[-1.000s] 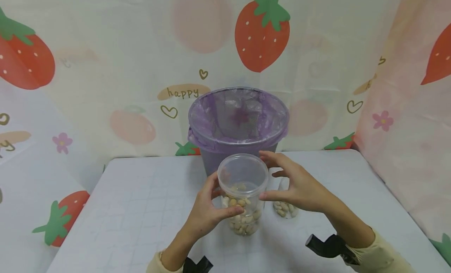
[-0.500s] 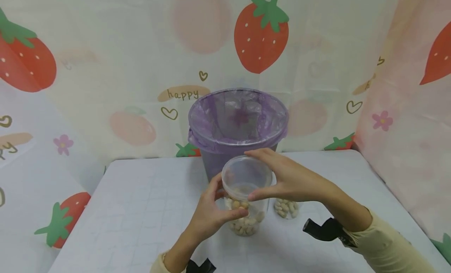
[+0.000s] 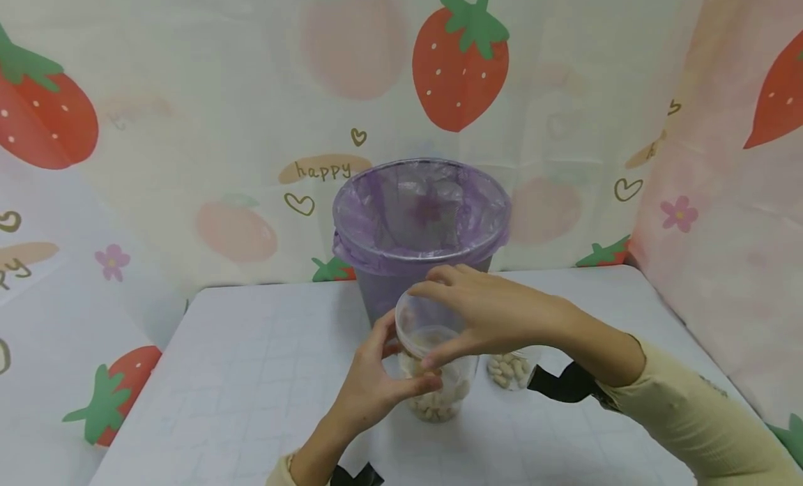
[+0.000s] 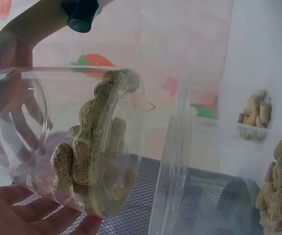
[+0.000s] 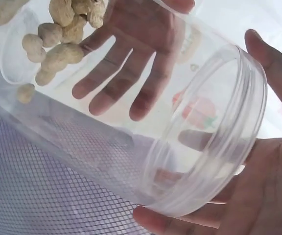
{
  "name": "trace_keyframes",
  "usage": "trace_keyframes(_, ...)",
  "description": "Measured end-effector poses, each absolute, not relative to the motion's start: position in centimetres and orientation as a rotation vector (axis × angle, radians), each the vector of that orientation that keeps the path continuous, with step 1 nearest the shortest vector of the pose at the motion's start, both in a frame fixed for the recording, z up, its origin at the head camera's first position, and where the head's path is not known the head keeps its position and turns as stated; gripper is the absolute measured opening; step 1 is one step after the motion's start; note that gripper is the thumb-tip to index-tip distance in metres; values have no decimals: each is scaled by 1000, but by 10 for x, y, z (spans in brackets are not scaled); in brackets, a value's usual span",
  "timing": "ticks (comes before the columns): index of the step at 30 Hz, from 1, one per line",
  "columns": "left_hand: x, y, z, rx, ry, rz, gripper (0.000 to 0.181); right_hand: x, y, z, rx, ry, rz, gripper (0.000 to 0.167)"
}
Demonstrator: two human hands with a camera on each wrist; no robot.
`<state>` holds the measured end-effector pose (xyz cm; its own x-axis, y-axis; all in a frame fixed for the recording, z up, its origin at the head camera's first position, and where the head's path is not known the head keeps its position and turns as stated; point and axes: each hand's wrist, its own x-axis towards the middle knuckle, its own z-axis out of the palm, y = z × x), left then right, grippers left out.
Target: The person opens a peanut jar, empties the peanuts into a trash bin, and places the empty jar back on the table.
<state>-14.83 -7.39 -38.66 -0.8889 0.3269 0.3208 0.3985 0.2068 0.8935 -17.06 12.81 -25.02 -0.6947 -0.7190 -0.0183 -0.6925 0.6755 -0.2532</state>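
The left hand (image 3: 370, 385) (image 4: 18, 213) holds a clear plastic jar (image 3: 429, 325) (image 4: 75, 115) (image 5: 131, 137) with several unshelled peanuts in its bottom. Around the jar's mouth end curl the thumb and fingers of the right hand (image 3: 502, 312) (image 5: 273, 171); whether a clear lid is on it I cannot tell. Tilted in the head view, the jar hides part of a second clear jar (image 3: 439, 402) standing on the table with more peanuts. A third clear container (image 3: 509, 373) (image 4: 256, 117) with peanuts stands to the right, partly behind the right forearm.
A purple mesh bin (image 3: 392, 287) lined with a purple bag stands behind the jars, near the white table's (image 3: 251, 388) back edge. A strawberry-print cloth (image 3: 251, 123) hangs behind and at both sides. Dark straps cross both wrists.
The right hand has come in leftward over the held jar's mouth end, its fingers now curled round it. The left hand and its jar have shifted slightly to the right.
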Motion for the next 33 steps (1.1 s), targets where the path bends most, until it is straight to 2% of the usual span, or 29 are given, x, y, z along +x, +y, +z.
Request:
trace_keyframes(9,-148,-73,-387,-691,-2393,-1793,91,-173,119,-235,-1200,2736,-117,83)
trace_keyframes(26,-147,-70,-392,-697,-2377,-1748,88,-176,113,-230,-1058,2678,-111,85)
trace_keyframes(33,-147,-69,-391,-708,-2354,-1713,88,-177,112,-229,-1095,2675,-113,85)
